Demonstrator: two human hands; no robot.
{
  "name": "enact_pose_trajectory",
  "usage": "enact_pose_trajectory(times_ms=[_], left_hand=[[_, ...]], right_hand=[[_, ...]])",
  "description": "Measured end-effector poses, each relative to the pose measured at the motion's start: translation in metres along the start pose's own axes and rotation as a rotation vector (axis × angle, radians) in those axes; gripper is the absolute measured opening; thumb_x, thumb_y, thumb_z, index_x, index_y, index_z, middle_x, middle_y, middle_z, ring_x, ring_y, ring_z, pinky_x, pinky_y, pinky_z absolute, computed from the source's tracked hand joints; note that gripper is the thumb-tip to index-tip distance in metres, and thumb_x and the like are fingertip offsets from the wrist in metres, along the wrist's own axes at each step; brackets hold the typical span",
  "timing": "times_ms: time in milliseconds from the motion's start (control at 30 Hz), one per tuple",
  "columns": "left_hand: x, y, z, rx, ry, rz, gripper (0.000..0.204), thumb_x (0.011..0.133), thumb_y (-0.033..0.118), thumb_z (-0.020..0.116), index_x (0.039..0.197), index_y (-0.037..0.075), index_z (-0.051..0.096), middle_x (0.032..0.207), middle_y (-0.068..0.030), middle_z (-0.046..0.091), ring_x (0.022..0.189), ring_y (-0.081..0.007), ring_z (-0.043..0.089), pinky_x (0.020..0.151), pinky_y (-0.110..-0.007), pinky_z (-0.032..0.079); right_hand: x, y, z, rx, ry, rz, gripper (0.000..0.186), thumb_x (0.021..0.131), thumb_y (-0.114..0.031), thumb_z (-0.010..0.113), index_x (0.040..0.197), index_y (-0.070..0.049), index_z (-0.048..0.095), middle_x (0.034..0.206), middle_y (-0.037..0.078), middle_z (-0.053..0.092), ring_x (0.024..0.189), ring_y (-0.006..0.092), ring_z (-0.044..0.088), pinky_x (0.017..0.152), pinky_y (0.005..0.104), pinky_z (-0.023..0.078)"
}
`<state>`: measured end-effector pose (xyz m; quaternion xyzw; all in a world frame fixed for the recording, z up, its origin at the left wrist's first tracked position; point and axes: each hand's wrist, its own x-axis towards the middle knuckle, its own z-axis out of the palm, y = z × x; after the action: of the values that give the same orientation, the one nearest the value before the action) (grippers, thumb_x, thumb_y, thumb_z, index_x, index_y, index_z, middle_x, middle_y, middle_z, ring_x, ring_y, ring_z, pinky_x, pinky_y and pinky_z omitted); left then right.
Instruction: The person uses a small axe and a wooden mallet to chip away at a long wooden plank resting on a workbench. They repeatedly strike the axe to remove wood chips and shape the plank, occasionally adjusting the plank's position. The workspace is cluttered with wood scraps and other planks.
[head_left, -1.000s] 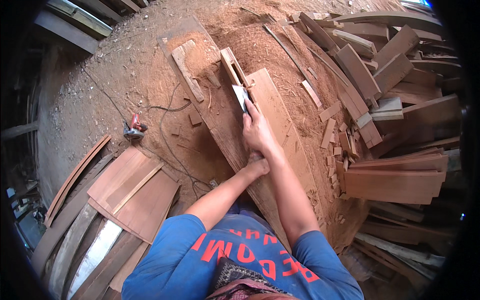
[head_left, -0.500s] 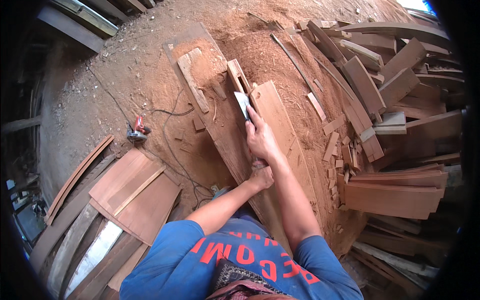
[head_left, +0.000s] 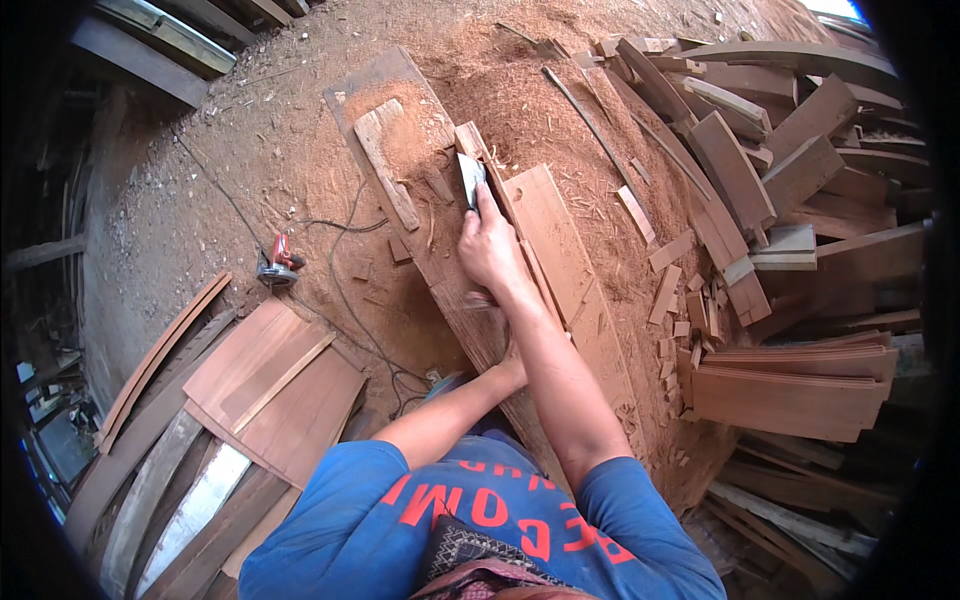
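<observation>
My right hand (head_left: pixel 490 248) is closed round a knife-like tool with a broad silver blade (head_left: pixel 469 178), its index finger stretched along the blade. The blade lies against the left side of a narrow wooden piece (head_left: pixel 467 136), close to its far end. Under my right forearm, my left hand (head_left: pixel 514 362) is near the tool's rear; its fingers are hidden, so its hold cannot be made out. Beneath is a long thick plank (head_left: pixel 455 300), and a wide reddish board (head_left: pixel 560 235) lies along the right.
A loose wood strip (head_left: pixel 385 160) and sawdust lie on the plank's far end. On the ground at left sits a red circular saw (head_left: pixel 278 262) with a trailing cord. Stacked boards (head_left: pixel 265 375) stand at lower left; a timber pile (head_left: pixel 735 170) and small offcuts lie right.
My right hand and the blade have moved slightly left and away from me. The blade has left the wooden piece's right-hand part for its left side. My left hand is now more hidden.
</observation>
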<state>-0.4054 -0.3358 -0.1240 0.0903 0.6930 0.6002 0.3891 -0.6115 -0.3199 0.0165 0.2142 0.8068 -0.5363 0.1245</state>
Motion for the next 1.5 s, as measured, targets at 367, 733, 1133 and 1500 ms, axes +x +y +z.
enact_pose_trajectory(times_ms=[367,733,1133,1500], left_hand=[[0.011,0.035,-0.007,0.396,0.365,0.111,0.126,0.09,0.062,0.063,0.157,-0.014,-0.013,0.16,-0.0476,0.003,0.147,-0.0624,0.016,0.125,-0.063,0.017],[0.001,0.032,-0.005,0.438,0.375,0.144,0.123,0.093,0.062,0.06,0.156,-0.013,-0.015,0.158,-0.0487,0.003,0.145,-0.0635,0.017,0.123,-0.066,0.019],[0.002,0.034,-0.004,0.41,0.391,0.129,0.126,0.091,0.064,0.061,0.157,-0.012,-0.015,0.159,-0.047,0.003,0.145,-0.0625,0.018,0.122,-0.067,0.019],[0.004,0.024,-0.005,0.412,0.384,0.16,0.129,0.091,0.068,0.059,0.157,-0.012,-0.017,0.159,-0.0474,0.0,0.145,-0.0642,0.016,0.123,-0.066,0.018]], right_hand=[[0.053,-0.072,-0.139,0.823,0.084,-0.096,0.022,0.104,-0.025,0.065,0.102,-0.007,0.053,0.075,0.003,0.061,0.059,0.014,0.061,0.056,0.0306,0.054],[0.117,-0.026,-0.05,-0.432,0.02,-0.289,0.032,0.089,-0.024,0.079,0.107,-0.002,0.064,0.099,0.019,0.073,0.094,0.0354,0.072,0.084,0.0492,0.055],[0.129,-0.033,-0.07,-0.172,-0.082,-0.001,0.051,0.086,-0.025,0.084,0.125,-0.001,0.06,0.11,0.016,0.07,0.096,0.0266,0.069,0.086,0.0416,0.058],[0.151,-0.027,-0.072,-0.25,0.234,-0.065,0.039,0.089,-0.021,0.075,0.12,-0.002,0.061,0.105,0.026,0.073,0.103,0.0424,0.071,0.089,0.0503,0.055]])
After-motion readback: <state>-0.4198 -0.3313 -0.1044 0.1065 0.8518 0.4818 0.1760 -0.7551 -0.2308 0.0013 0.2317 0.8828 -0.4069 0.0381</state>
